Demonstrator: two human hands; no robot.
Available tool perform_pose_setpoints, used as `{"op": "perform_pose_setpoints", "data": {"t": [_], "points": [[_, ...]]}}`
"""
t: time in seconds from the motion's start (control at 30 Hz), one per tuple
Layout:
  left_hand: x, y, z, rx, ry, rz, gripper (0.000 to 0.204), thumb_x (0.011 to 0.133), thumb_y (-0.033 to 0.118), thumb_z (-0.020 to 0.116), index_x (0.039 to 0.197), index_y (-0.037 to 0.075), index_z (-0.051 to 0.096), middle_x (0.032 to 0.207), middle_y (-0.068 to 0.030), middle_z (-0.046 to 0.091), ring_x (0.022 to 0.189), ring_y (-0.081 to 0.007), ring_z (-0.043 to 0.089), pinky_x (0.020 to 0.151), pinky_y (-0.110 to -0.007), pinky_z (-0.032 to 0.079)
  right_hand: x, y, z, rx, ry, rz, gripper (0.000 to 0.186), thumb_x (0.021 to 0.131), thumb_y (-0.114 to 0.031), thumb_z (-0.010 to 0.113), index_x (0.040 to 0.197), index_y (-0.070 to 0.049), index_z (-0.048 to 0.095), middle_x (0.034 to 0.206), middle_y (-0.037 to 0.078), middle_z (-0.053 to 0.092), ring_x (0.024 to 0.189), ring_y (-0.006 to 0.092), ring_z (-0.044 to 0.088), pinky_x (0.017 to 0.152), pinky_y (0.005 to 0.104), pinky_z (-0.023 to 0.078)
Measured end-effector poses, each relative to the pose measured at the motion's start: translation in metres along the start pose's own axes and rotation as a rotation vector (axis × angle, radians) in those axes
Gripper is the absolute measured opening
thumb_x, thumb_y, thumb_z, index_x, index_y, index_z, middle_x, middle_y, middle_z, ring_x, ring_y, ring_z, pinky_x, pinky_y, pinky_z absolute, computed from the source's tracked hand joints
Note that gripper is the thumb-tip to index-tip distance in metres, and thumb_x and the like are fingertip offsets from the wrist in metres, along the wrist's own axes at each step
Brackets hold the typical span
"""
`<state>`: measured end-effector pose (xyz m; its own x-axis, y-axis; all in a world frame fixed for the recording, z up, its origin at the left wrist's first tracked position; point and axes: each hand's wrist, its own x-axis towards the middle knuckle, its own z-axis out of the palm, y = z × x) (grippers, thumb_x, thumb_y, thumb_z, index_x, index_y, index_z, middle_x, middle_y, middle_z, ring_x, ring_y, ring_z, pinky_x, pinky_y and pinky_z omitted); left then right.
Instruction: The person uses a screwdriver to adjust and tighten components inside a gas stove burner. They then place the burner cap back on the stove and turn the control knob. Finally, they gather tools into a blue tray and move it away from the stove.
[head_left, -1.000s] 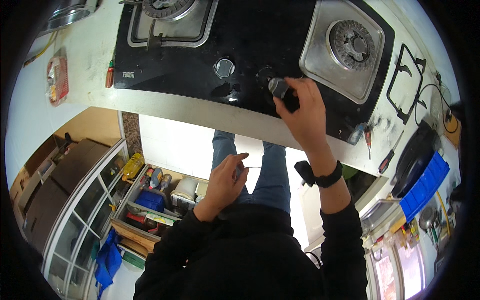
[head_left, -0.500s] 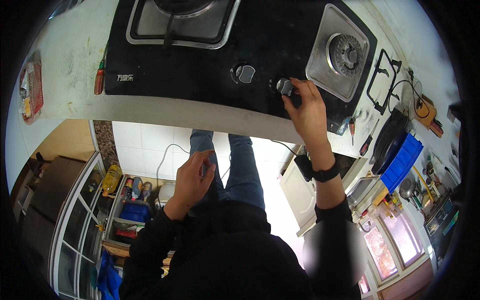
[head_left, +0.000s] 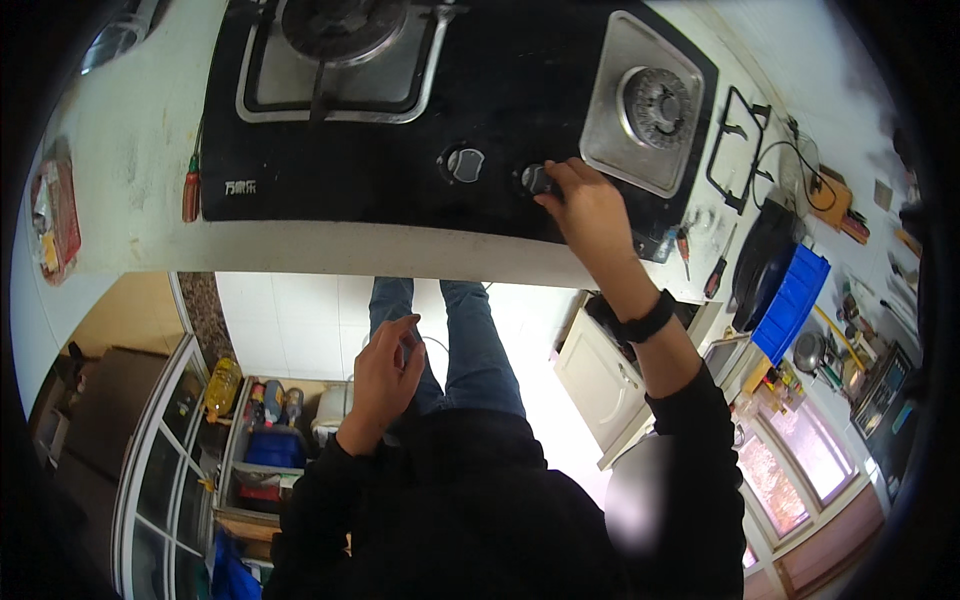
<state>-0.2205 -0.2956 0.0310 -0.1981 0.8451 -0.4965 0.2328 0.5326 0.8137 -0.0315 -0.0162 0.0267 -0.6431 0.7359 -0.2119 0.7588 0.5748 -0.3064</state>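
My right hand pinches the right-hand control knob of a black gas stove. A second silver-grey knob sits to its left, untouched. Low in front of the counter edge hovers my left hand, its fingers curled together; a small greyish thing shows between thumb and fingers, too hidden to name. The right burner is bare of its pan support, and no flame is visible on it. That black pan support lies on the counter to the right of the stove.
A red-handled screwdriver lies left of the stove; another screwdriver lies at the right. Behind it stand a black pan and a blue tray. An open cabinet door is below the counter. Shelves with bottles are at lower left.
The view has shifted, so the stove sits lower and further left. My right hand stays on the same knob; the left hand keeps its curled pose.
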Motion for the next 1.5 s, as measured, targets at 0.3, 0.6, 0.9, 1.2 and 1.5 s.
{"op": "perform_pose_setpoints", "data": {"t": [0.3, 0.6, 0.9, 1.2, 1.5], "points": [[-0.026, 0.025, -0.019, -0.004, 0.115, 0.011, 0.032, 0.090, 0.006, 0.068, 0.121, 0.002, 0.062, 0.084, -0.0066, 0.061, 0.057, -0.0130, 0.049, 0.055, -0.027, 0.041, -0.026, -0.018, 0.004, -0.018, 0.241, -0.017, 0.056, 0.081, -0.014, 0.072, 0.133, 0.001, 0.056, 0.128, 0.013, 0.056, 0.113, 0.0296, 0.056, 0.096, 0.0391, 0.048], [-0.048, 0.049, -0.043, -0.009, 0.203, 0.073, 0.033, 0.090, 0.005, 0.066, 0.122, 0.001, 0.062, 0.082, -0.0032, 0.059, 0.057, -0.0104, 0.047, 0.056, -0.027, 0.042, -0.058, -0.035, 0.032, -0.200, 0.007, 0.049, 0.060, 0.089, -0.016, 0.053, 0.144, 0.007, 0.045, 0.157, 0.019, 0.038, 0.144, 0.0307, 0.038, 0.115, 0.0406, 0.033], [-0.059, 0.063, -0.070, 0.091, 0.238, 0.139, 0.032, 0.094, 0.006, 0.062, 0.125, 0.000, 0.060, 0.082, -0.0036, 0.059, 0.060, -0.0088, 0.049, 0.056, -0.027, 0.042, -0.063, -0.044, 0.029, -0.124, -0.052, 0.123, 0.075, 0.085, -0.024, 0.062, 0.151, 0.003, 0.037, 0.164, 0.017, 0.026, 0.150, 0.0306, 0.027, 0.121, 0.0458, 0.025], [-0.054, 0.090, -0.081, 0.169, 0.237, 0.189, 0.028, 0.094, 0.008, 0.063, 0.121, 0.000, 0.064, 0.081, -0.0056, 0.061, 0.060, -0.0123, 0.052, 0.057, -0.028, 0.044, -0.051, -0.038, 0.007, -0.136, 0.030, 0.126, 0.061, 0.083, -0.025, 0.066, 0.138, -0.002, 0.053, 0.147, 0.016, 0.047, 0.130, 0.0312, 0.048, 0.105, 0.0455, 0.041], [-0.073, 0.079, -0.087, 0.178, 0.273, 0.082, 0.025, 0.095, 0.010, 0.063, 0.117, -0.001, 0.065, 0.081, -0.0050, 0.060, 0.062, -0.0116, 0.052, 0.058, -0.028, 0.044, -0.046, -0.034, 0.034, 0.096, 0.177, 0.256, 0.051, 0.087, -0.023, 0.067, 0.133, -0.004, 0.057, 0.113, 0.011, 0.060, 0.109, 0.0271, 0.059, 0.090, 0.0399, 0.052]]}}
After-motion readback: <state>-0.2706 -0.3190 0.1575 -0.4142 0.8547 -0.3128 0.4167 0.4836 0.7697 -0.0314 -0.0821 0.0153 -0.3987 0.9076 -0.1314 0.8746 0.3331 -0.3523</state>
